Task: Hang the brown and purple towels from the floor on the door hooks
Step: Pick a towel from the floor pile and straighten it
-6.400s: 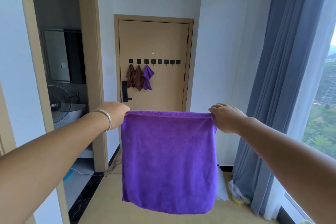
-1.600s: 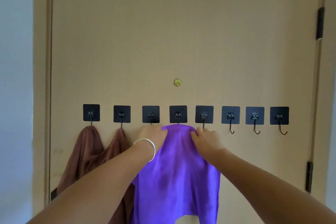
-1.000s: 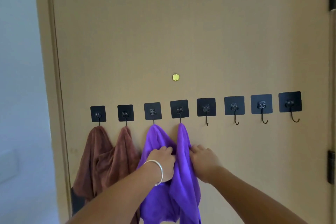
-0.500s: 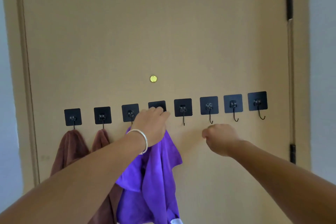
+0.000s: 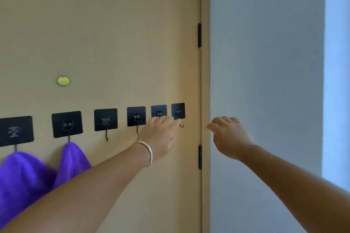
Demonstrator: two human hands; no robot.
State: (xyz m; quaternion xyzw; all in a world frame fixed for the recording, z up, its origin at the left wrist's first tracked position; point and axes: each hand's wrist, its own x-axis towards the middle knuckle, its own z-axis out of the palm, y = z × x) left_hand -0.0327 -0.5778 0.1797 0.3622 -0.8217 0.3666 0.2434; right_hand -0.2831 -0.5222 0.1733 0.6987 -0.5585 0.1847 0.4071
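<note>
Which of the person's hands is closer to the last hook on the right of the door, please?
The left hand: its fingers reach just beside the last hook. The right hand hangs further right, past the door frame, before the wall.

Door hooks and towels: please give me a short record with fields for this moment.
towels in view: two purple towels, each hanging from its own hook, at the left
free hooks: four hooks to the right of them, one partly behind the left hand
left hand: fingers straight, holds nothing, in front of the door near the last hooks
right hand: relaxed, holds nothing, in front of the wall
</note>
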